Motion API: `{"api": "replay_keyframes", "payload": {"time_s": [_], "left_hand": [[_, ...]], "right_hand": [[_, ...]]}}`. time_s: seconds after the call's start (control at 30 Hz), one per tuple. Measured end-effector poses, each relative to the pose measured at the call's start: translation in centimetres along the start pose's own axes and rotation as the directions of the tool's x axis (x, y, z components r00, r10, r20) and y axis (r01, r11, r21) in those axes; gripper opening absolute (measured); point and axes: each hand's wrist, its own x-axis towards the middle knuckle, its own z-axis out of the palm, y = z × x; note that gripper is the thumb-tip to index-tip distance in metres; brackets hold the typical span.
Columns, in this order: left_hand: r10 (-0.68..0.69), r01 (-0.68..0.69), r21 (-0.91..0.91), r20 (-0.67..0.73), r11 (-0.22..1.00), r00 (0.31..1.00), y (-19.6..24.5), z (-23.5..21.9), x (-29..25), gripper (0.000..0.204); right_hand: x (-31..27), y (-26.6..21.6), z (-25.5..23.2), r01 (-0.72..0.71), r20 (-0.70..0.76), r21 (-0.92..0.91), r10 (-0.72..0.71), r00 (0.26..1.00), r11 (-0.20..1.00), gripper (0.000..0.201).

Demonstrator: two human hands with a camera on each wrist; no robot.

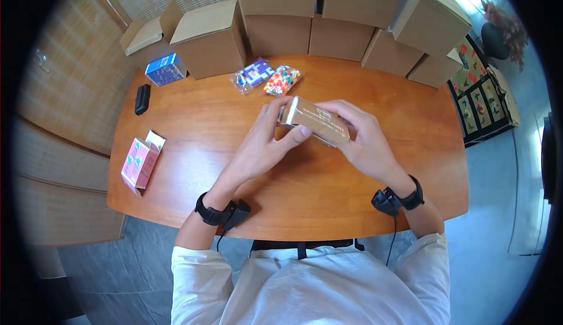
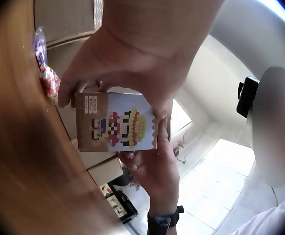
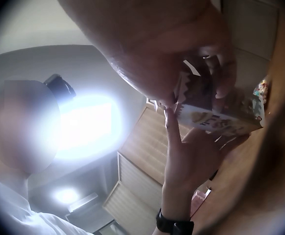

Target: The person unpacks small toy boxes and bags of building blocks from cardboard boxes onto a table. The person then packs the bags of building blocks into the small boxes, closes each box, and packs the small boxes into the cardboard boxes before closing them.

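Both hands hold a small brown cardboard box (image 1: 321,121) over the middle of the table. In the left wrist view, a white panel of the box (image 2: 118,122) carries a blocky, pixel-style colour picture with a wavy border. The left hand (image 1: 263,144) grips the left end, its thumb along the near edge and its fingers partly hidden behind. At the other end, the right hand (image 1: 368,141) has its fingers over the far edge and its thumb low on the near side. White lettering runs along the brown face turned up to the head camera.
Beyond the box lie a purple-and-white packet (image 1: 255,75) and a bag of colourful small pieces (image 1: 283,80). A pink box (image 1: 139,163) with a raised flap, a black case (image 1: 142,99) and a blue box (image 1: 166,70) stand left. Large cardboard boxes (image 1: 278,34) line the back.
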Motion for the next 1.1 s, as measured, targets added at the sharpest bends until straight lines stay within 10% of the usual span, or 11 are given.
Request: {"api": "replay_keyframes", "payload": {"time_s": [0.23, 0.37, 0.57, 0.7, 0.77, 0.9, 0.97, 1.1], "left_hand": [[-0.004, 0.052, 0.216, -0.220, 0.975, 0.975, 0.6, -2.3, -1.1, 0.054], [0.130, -0.009, 0.388, -0.287, 0.922, 0.949, 0.8, -3.7, -1.3, 0.041], [0.162, -0.087, 0.156, -0.574, 0.984, 0.802, 0.9, -2.6, -1.1, 0.006], [0.289, -0.153, 0.285, -0.533, 0.946, 0.795, 0.1, -3.5, -1.2, 0.007], [0.369, -0.168, 0.534, -0.294, 0.828, 0.882, 0.6, -4.4, -1.5, 0.016], [0.296, -0.136, 0.480, -0.275, 0.866, 0.915, 0.7, -4.3, -1.6, 0.026], [0.240, -0.109, 0.502, -0.203, 0.858, 0.949, 1.1, -4.6, -1.5, 0.031], [0.269, -0.159, 0.394, -0.242, 0.905, 0.932, 0.4, -4.3, -1.2, 0.030]], "right_hand": [[5.0, 0.9, 2.3, -0.096, 0.086, -0.145, 0.109, 0.990, 0.985, 0.029], [6.4, 2.2, 3.1, -0.212, 0.107, 0.088, 0.202, 0.974, 0.973, 0.049], [6.9, 4.6, 3.5, -0.288, 0.159, 0.221, 0.257, 0.953, 0.932, 0.054], [7.5, 4.8, 3.4, -0.195, 0.067, 0.328, 0.183, 0.981, 0.924, 0.054], [8.2, 5.5, 2.6, -0.202, 0.072, 0.328, 0.189, 0.979, 0.923, 0.052], [9.8, 7.6, 2.0, -0.112, -0.060, 0.024, 0.113, 0.992, 0.993, 0.037], [10.5, 9.0, 2.9, 0.082, -0.056, -0.454, -0.121, 0.991, 0.887, 0.029], [11.0, 9.8, 4.3, 0.262, 0.097, -0.605, -0.257, 0.961, 0.752, 0.040]]}}
